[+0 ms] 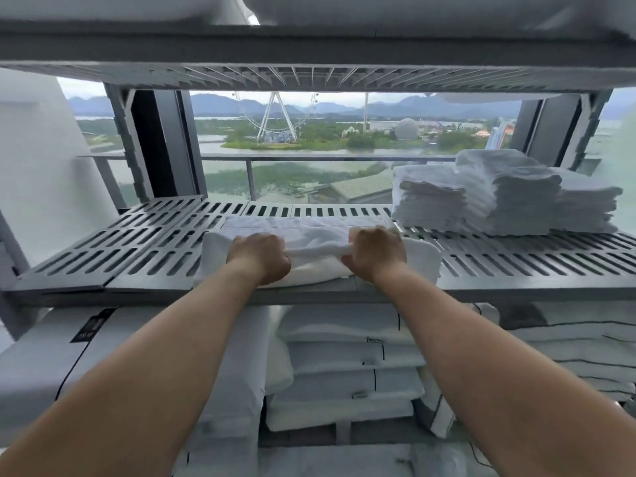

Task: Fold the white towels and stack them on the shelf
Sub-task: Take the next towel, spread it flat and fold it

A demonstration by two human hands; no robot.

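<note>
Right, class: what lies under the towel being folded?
The grey slotted shelf shows around the towel, which the left hand and right hand grip. The part beneath is covered.

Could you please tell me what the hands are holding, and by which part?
The left hand and right hand both grip the towel by a bunched fold across its middle.

Bare left hand (260,258), bare right hand (373,256), unsleeved forearms (172,356)

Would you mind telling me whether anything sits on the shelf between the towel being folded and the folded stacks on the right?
Nothing visible does. The left hand and right hand grip the white cloth towel, and only bare grey slotted shelf lies between it and the stacks of folded white towels at right.
</note>
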